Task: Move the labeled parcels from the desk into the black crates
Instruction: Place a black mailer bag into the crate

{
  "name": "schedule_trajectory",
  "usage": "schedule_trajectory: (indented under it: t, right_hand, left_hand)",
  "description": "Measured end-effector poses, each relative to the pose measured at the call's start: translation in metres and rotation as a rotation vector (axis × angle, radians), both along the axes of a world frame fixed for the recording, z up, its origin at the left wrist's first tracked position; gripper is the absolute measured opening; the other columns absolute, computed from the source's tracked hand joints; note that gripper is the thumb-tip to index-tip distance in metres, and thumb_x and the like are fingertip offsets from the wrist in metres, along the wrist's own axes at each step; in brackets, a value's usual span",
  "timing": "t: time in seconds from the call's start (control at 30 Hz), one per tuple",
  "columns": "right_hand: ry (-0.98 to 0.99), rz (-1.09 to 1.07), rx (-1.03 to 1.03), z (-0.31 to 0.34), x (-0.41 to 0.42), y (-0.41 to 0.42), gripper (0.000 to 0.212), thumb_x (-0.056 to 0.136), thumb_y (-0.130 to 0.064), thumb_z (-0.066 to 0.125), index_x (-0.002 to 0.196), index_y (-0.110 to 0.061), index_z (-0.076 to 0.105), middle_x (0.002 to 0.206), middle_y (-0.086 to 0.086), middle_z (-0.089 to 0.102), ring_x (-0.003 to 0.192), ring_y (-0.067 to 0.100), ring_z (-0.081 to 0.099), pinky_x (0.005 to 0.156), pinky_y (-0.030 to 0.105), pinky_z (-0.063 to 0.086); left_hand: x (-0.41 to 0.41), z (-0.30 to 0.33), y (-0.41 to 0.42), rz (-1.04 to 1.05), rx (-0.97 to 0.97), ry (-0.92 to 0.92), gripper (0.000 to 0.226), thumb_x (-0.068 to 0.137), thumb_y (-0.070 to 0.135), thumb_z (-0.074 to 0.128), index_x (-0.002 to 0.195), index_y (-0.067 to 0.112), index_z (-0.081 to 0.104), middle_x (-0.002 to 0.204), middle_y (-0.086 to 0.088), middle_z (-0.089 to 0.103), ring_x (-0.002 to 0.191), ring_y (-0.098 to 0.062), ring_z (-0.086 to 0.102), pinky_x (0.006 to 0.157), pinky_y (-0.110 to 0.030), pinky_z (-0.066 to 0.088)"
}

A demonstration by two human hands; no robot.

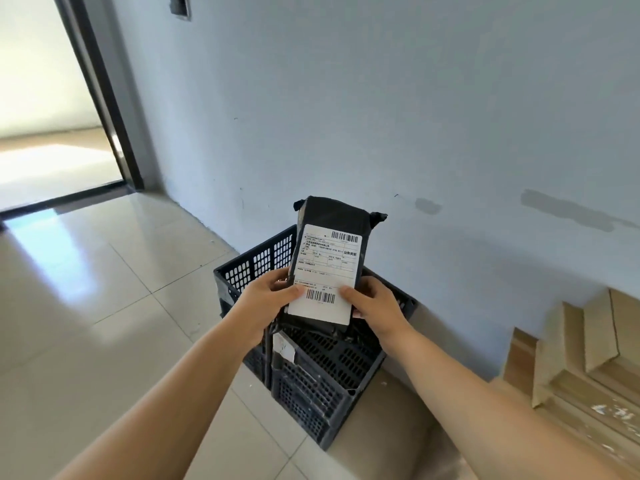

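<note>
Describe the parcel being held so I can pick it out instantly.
Find the black crate on the tiled floor by the blue wall. Above it, the left hand and right hand grip the parcel: black wrap, with a large white barcoded label facing the camera.

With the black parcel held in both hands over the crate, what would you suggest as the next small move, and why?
Probably lower the parcel into the black crate: both the left hand and the right hand hold it directly above the open top.

Bare forearms, sleeveless, ringless hands
</note>
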State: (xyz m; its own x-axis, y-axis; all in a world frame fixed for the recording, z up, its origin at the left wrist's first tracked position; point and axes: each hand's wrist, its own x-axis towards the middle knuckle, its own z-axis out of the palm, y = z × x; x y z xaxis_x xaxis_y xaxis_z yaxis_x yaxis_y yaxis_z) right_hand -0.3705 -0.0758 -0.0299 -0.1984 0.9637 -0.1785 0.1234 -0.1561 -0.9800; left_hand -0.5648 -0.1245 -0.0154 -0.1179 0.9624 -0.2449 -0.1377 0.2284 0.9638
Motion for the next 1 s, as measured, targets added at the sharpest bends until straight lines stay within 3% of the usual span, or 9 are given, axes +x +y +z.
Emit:
schedule_trajectory:
  t: [0.2, 0.4, 0.5, 1.0]
  right_hand:
    - [0.046, 0.031, -0.04, -0.016, -0.047, 0.042, 0.025, 0.089, -0.019, 0.067, 0.111, -0.011, 0.057, 0.109, 0.001, 0.07, 0.093, 0.012, 0.07, 0.071, 0.024, 0.056]
    - [0.104, 0.059, -0.068, -0.026, -0.106, 0.11, 0.026, 0.088, -0.018, 0.068, 0.111, -0.014, 0.056, 0.106, 0.001, 0.071, 0.087, 0.01, 0.071, 0.066, 0.021, 0.054]
    - [0.13, 0.051, -0.104, -0.033, -0.132, 0.15, 0.03, 0.089, -0.016, 0.067, 0.115, -0.011, 0.054, 0.106, 0.004, 0.07, 0.086, 0.011, 0.071, 0.062, 0.02, 0.054]
    - [0.161, -0.112, -0.308, -0.092, -0.23, 0.272, 0.031, 0.087, -0.015, 0.069, 0.115, -0.016, 0.055, 0.104, 0.003, 0.07, 0.09, 0.016, 0.069, 0.079, 0.035, 0.056]
  left_hand:
    - [-0.048, -0.011, 0.035, 0.003, -0.046, 0.037, 0.02, 0.09, 0.013, 0.064, 0.101, 0.03, 0.063, 0.092, 0.001, 0.074, 0.089, -0.017, 0.069, 0.084, -0.035, 0.056]
    - [-0.106, -0.013, 0.099, 0.028, -0.062, 0.078, 0.03, 0.09, 0.014, 0.064, 0.117, 0.025, 0.057, 0.096, -0.001, 0.072, 0.082, -0.014, 0.07, 0.059, -0.021, 0.055]
    - [-0.131, -0.015, 0.14, 0.027, -0.093, 0.1, 0.035, 0.09, 0.014, 0.064, 0.123, 0.022, 0.055, 0.096, -0.001, 0.072, 0.082, -0.014, 0.07, 0.058, -0.021, 0.054]
    - [-0.227, -0.066, 0.295, -0.08, -0.267, 0.072, 0.038, 0.093, 0.011, 0.059, 0.128, 0.025, 0.051, 0.092, -0.001, 0.069, 0.084, -0.015, 0.067, 0.054, -0.021, 0.054]
